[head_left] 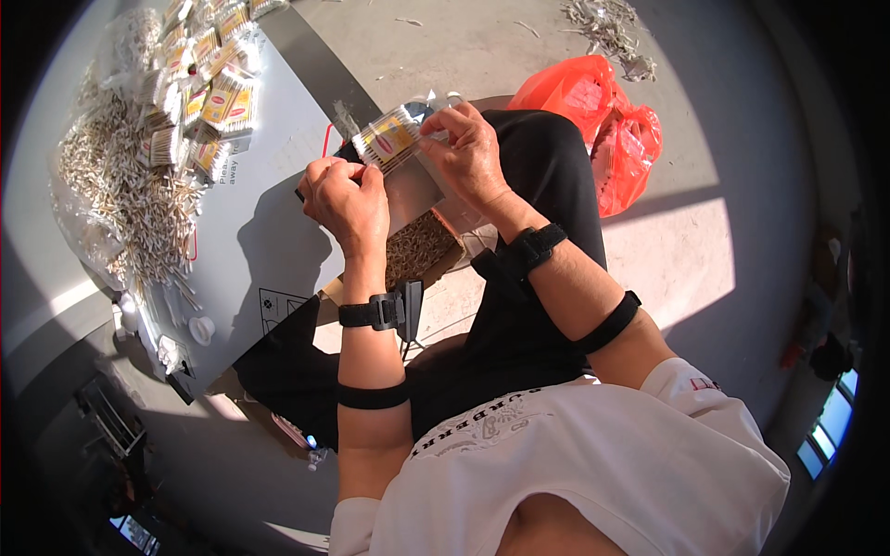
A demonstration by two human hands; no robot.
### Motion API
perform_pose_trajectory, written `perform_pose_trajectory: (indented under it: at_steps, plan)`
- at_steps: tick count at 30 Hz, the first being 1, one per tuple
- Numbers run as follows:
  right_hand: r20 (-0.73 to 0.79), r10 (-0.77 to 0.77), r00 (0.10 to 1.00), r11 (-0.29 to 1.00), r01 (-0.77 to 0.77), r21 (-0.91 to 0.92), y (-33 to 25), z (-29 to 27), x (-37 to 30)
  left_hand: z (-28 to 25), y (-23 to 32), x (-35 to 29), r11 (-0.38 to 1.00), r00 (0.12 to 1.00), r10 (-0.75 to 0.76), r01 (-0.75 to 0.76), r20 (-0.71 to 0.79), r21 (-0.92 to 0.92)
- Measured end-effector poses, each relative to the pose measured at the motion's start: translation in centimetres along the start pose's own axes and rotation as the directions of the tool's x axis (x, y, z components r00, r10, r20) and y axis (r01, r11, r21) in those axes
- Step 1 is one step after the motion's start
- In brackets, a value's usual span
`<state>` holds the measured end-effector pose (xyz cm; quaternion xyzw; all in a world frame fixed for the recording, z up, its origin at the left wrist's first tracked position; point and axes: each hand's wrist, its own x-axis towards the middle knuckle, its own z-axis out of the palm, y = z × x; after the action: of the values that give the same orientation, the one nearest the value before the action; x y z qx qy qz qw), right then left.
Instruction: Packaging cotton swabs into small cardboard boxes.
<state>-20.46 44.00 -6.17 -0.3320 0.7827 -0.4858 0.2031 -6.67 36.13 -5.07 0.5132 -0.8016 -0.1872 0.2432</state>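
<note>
A small clear pack of cotton swabs (389, 139) with a yellow label is held up between my hands, over the table's near right edge. My left hand (348, 202) is closed, its fingers pinching at the pack's lower left corner. At the opposite end, my right hand (466, 156) has thumb and forefinger pinched together on the pack's clear wrapping. Below the hands, a cardboard box (456, 255) full of loose swabs stands partly hidden by my left wrist.
On the grey table (269, 162), a large heap of loose cotton swabs (139, 204) lies at the left, with several filled packs (227, 100) behind it. A red plastic bag (584, 93) rests on the floor beyond my right knee. More swabs (607, 32) are scattered on the far floor.
</note>
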Motion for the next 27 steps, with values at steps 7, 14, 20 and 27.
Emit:
perform_pose_trajectory:
  at_steps: [7, 14, 20, 27]
  plan:
    - [-0.003, -0.009, 1.0, 1.0, 0.009, -0.003, 0.0, 0.0, 0.0, -0.3, 0.9, 0.8, 0.987, 0.983, -0.154, 0.15, 0.1, 0.053]
    - [-0.006, -0.009, 1.0, 1.0, 0.009, 0.022, 0.0, 0.1, 0.0, -0.6, 0.4, 1.1, 0.991, 0.98, -0.126, 0.119, 0.154, 0.055]
    - [-0.01, -0.004, 1.0, 1.0, 0.004, 0.017, 0.0, 0.1, 0.1, -0.7, 0.2, 1.2, 0.997, 0.983, -0.068, 0.06, 0.169, 0.054]
    - [-0.014, -0.009, 1.0, 1.0, 0.009, -0.009, 0.1, 0.1, 0.1, -0.8, -0.4, 0.8, 1.0, 0.986, -0.025, 0.025, 0.166, -0.002]
